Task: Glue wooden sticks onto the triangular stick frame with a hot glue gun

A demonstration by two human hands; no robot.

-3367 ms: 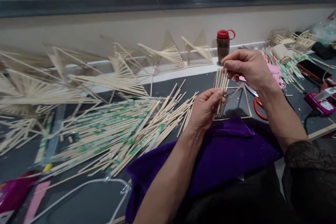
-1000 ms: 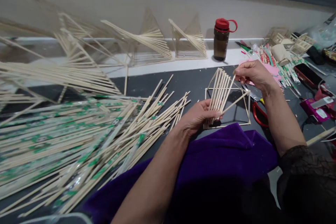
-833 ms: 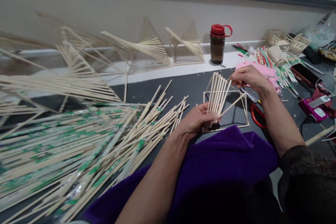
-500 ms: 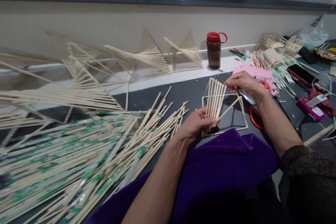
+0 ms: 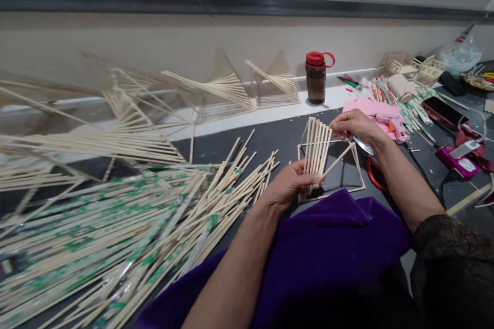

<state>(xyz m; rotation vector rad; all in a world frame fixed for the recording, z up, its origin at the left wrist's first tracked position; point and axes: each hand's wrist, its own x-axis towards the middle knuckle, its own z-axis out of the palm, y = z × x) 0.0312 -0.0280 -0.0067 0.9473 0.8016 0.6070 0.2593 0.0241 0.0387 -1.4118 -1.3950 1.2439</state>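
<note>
Several pale wooden sticks stand side by side in a fan (image 5: 318,145), part of a small open stick frame (image 5: 358,167) on the dark table. My left hand (image 5: 287,187) is closed round the fan's lower end, thumb in front. At the upper right end of the rightmost stick, my right hand (image 5: 353,126) pinches with thumb and fingertips. What lies between those fingertips is mostly covered. Scissors with red handles (image 5: 376,175) lie beside the frame, under my right forearm.
Loose and wrapped chopsticks (image 5: 127,236) spread across the left. Finished twisted stick models (image 5: 227,87) line the wall near a red-lidded bottle (image 5: 315,79). Pink material (image 5: 376,113), a phone (image 5: 445,111) and a purple device (image 5: 458,162) lie right. Purple cloth (image 5: 332,257) covers my lap.
The whole view has shifted slightly, so the surroundings sit a little lower and further right. Both hands keep practically the same hold on the stick fan.
</note>
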